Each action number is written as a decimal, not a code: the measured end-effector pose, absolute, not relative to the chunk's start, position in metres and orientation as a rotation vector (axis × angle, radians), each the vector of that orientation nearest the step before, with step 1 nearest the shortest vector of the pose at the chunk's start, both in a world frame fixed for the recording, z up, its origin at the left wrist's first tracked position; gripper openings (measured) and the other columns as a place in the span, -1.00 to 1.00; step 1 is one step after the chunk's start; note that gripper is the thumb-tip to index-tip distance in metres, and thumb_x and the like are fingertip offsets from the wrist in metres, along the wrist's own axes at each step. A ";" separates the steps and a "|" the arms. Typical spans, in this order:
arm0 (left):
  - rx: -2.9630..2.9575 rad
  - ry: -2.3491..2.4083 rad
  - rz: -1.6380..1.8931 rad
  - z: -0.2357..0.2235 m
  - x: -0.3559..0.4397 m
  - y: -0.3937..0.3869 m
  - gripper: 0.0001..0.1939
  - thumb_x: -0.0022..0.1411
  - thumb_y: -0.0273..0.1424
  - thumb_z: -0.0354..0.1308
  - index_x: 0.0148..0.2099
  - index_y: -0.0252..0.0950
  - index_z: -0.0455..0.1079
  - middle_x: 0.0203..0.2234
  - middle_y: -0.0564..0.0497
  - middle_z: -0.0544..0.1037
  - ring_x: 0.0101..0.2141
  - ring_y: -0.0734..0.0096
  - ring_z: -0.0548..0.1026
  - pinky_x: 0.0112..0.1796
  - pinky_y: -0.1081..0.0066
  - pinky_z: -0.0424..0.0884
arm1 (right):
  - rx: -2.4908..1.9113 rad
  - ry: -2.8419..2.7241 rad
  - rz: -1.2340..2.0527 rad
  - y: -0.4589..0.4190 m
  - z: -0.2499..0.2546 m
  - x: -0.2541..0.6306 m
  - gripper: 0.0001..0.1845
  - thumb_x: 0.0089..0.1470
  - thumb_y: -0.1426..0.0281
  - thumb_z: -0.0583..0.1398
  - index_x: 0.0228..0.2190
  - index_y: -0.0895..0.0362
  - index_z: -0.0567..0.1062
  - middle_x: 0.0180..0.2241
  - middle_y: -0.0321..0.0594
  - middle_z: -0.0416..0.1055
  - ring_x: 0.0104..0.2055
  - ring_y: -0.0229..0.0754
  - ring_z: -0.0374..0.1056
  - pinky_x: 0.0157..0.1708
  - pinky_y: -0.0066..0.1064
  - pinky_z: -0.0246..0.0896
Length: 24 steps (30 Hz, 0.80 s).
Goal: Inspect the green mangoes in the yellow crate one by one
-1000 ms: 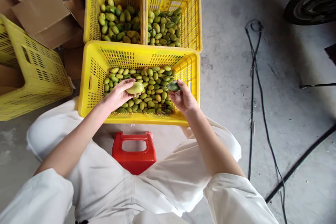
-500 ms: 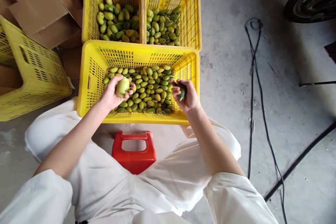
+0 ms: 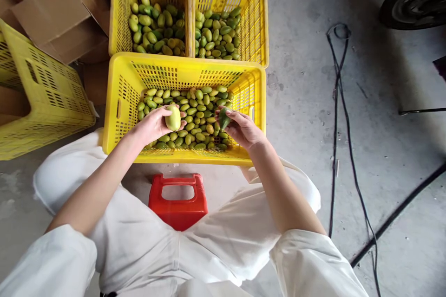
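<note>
Over the near yellow crate (image 3: 114,148), my left hand (image 3: 155,125) is wrapped round a pale green oval fruit (image 3: 173,118). My right hand (image 3: 244,130) grips a dark green oval fruit (image 3: 224,119) between thumb and fingers, a short way to the right. Below both hands, many smaller yellow-green oval fruits (image 3: 200,125) cover the crate's bottom. Their exact kind I cannot tell.
Two more yellow crates, a left one (image 3: 120,23) and a right one (image 3: 258,14), hold similar fruits behind. A tilted yellow crate (image 3: 59,97) and cardboard boxes (image 3: 52,14) lie left. A red stool (image 3: 177,216) is below; black cables (image 3: 343,97) and a wheel (image 3: 414,0) are right.
My left hand has moved slightly right with the pale fruit. My right hand has shifted left and turned, so the dark green fruit now shows at the fingertips.
</note>
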State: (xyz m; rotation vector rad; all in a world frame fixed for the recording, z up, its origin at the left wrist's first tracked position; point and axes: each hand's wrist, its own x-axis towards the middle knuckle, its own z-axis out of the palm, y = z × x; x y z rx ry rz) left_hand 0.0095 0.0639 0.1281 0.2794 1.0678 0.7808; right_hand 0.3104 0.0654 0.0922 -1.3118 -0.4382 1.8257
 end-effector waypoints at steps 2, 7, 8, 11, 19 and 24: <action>0.363 1.021 0.750 0.126 0.007 0.063 -0.76 0.21 -0.46 0.48 -0.08 -0.28 0.59 -0.27 -0.12 0.75 -0.19 0.09 0.80 -0.14 0.23 0.76 | -1.362 -0.380 1.826 0.066 0.092 0.312 -0.60 -0.05 0.40 0.66 -0.19 0.03 0.71 -0.37 -0.32 0.62 -0.31 -0.18 0.56 -0.31 -0.40 0.63; 0.423 1.005 0.834 0.126 0.004 0.064 -0.56 -0.06 -0.46 0.70 -0.22 -0.26 0.53 -0.43 0.06 0.65 -0.44 0.44 0.62 -0.41 0.50 0.53 | -1.354 -0.218 1.835 0.070 0.093 0.318 -0.50 -0.08 0.58 0.64 -0.31 0.04 0.50 -0.40 -0.42 0.47 -0.39 -0.35 0.42 -0.49 -0.64 0.38; 0.397 1.014 0.871 0.127 0.004 0.065 -0.55 -0.08 -0.48 0.69 -0.25 -0.25 0.49 -0.48 0.11 0.60 -0.48 0.50 0.56 -0.44 0.54 0.48 | -1.347 -0.220 1.848 0.071 0.094 0.318 -0.49 -0.08 0.59 0.64 -0.31 0.04 0.49 -0.39 -0.41 0.47 -0.42 -0.38 0.37 -0.55 -0.67 0.28; 0.284 1.072 0.924 0.133 0.008 0.067 -0.55 -0.06 -0.54 0.61 -0.29 -0.22 0.38 -0.51 0.18 0.49 -0.52 0.58 0.49 -0.50 0.60 0.35 | -1.332 -0.302 1.870 0.069 0.095 0.316 -0.47 -0.07 0.50 0.68 -0.31 0.03 0.47 -0.39 -0.42 0.46 -0.51 -0.42 0.18 -0.67 -0.67 0.00; 0.144 1.176 0.877 0.142 0.009 0.073 -0.78 0.40 -0.28 0.41 -0.20 -0.22 0.44 -0.48 0.11 0.48 -0.59 0.54 0.41 -0.57 0.55 0.27 | -1.220 -0.395 1.817 0.066 0.083 0.315 -0.70 0.04 0.25 0.43 -0.16 -0.06 0.56 -0.23 -0.24 0.67 -0.06 0.05 0.69 -0.22 -0.21 0.69; 0.099 1.212 0.997 0.136 0.014 0.070 -0.82 0.38 -0.45 0.24 0.02 -0.20 0.51 -0.27 -0.04 0.67 -0.17 0.17 0.76 -0.19 0.31 0.72 | -1.248 -0.410 1.754 0.066 0.076 0.315 -0.58 0.00 0.31 0.51 -0.10 -0.12 0.57 -0.09 -0.26 0.75 0.07 0.08 0.71 -0.15 -0.17 0.71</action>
